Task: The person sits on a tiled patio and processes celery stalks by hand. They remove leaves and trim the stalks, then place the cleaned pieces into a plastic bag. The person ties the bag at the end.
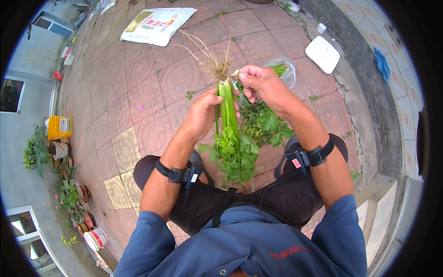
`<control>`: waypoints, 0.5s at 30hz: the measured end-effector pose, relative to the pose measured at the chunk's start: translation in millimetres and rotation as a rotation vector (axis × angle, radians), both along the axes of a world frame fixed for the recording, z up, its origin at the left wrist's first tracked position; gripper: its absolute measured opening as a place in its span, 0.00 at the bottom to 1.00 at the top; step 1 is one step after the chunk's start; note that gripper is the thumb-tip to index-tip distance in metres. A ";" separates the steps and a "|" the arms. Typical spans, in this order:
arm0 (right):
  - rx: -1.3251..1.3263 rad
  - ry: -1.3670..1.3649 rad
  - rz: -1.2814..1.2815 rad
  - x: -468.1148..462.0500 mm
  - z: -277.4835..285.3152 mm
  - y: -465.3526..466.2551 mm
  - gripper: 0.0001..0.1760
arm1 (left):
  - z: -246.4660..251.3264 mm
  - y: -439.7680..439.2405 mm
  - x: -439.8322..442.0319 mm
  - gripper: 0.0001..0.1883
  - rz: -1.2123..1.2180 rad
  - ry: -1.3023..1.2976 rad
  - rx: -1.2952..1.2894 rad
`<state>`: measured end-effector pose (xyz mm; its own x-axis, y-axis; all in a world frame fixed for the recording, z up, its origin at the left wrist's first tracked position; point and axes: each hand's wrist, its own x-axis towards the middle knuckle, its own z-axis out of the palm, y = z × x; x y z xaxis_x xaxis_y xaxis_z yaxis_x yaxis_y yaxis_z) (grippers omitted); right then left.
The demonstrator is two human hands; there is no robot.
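A bunch of celery (227, 107) hangs leaves down in front of me, its stringy brown roots (220, 70) pointing away. My left hand (207, 112) is wrapped around the green stalks just below the root end. Close beside the roots, my right hand (264, 85) pinches a small pale piece (236, 73) between thumb and forefinger; whether that piece is still attached to the plant cannot be made out. Behind the right hand lies a clear plastic bag (290, 77) with green stalks in it. Loose leaves and trimmings (264, 124) are heaped on the paving under my hands.
A white printed sack (157, 26) lies flat on the red paving tiles (152, 90) ahead. To the right are a white flat device (322, 54), a white cup (321, 28) and a blue cloth (381, 64). Potted plants (74, 197) and a yellow bucket (60, 127) line the left wall.
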<state>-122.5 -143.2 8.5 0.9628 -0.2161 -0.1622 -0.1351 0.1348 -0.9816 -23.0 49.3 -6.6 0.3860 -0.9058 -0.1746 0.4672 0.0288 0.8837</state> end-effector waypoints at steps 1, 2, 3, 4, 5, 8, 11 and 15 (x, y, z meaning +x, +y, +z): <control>-0.039 0.029 -0.035 0.1 0.4 -0.6 0.13 | 0.3 -0.1 0.3 0.26 -0.008 0.021 -0.010; -0.070 0.039 -0.048 0.7 1.0 -1.9 0.13 | 0.4 0.3 0.4 0.25 -0.014 0.039 -0.021; -0.115 0.076 -0.079 1.0 1.8 -3.3 0.14 | 0.4 0.7 0.8 0.25 -0.014 0.052 -0.020; -0.137 0.032 -0.094 0.7 2.3 -3.2 0.14 | 0.1 0.9 0.9 0.25 -0.010 0.063 -0.023; -0.171 0.014 -0.126 0.2 2.9 -3.2 0.13 | -0.4 1.0 1.3 0.25 -0.008 0.062 -0.008; -0.301 -0.079 -0.181 -3.4 3.7 -0.7 0.13 | -2.9 0.7 2.7 0.27 0.006 0.047 0.011; -0.373 -0.198 -0.235 -7.0 1.6 5.9 0.14 | -5.8 -0.1 4.1 0.30 0.003 0.050 0.006; -0.432 -0.034 -0.303 -6.6 0.5 7.2 0.18 | -8.1 0.3 4.9 0.28 -0.008 0.116 0.009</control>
<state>-129.1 -135.9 9.0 0.8501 -0.5256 0.0337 -0.1196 -0.2550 -0.9595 -18.1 49.6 -14.7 0.3556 -0.9070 -0.2257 0.5668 0.0173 0.8237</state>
